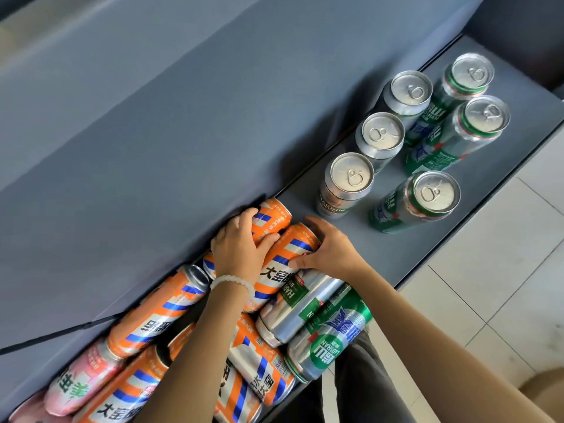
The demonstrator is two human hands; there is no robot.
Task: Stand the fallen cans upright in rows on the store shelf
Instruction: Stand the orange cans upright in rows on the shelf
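Note:
Two rows of upright cans stand at the far right of the grey shelf (351, 242): three silver cans (380, 135) at the back and three green cans (433, 193) at the front. My left hand (236, 248) grips a fallen orange can (273, 216) lying against the back wall. My right hand (331, 248) grips a second fallen orange can (293, 253) just in front of it. Below them lie a silver can (302, 303) and a green can (332, 334) on their sides, among several more fallen orange cans (158, 312).
Pink cans (82, 380) lie at the lower left of the pile. A strip of bare shelf separates the hands from the upright rows. The shelf's back wall (183, 132) rises on the left. Tiled floor (503, 270) lies beyond the front edge.

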